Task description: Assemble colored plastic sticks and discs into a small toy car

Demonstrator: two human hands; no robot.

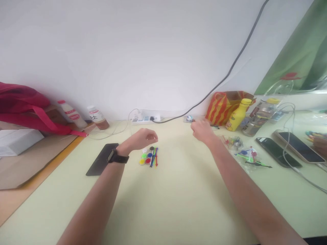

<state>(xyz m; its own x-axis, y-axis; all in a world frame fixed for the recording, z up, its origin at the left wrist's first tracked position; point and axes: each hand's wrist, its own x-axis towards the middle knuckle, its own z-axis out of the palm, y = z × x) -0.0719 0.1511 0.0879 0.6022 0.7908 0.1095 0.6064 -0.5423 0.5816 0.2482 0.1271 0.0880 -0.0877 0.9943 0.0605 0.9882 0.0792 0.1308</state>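
My left hand [143, 139], with a dark watch [116, 157] on its wrist, is above the table with fingers curled and thumb tip against them. Whether anything tiny sits in that pinch, I cannot make out. Just below it lie several small coloured discs [142, 162] in white, green, yellow, red, blue and dark. Beside the discs is a bundle of thin coloured plastic arrows [156, 158]. Farther right, my right hand [201, 131] is closed, back toward me, its fingertips hidden. A small black item [215, 127] lies just beyond its knuckles.
A black tablet or phone [98, 162] lies under my left wrist. At right are plastic bags of small parts [232, 143], loose arrows and discs [251, 154], two phones [278, 152], a yellow bottle [238, 115] and a striped bag [217, 107]. A power strip [145, 119] sits by the wall.
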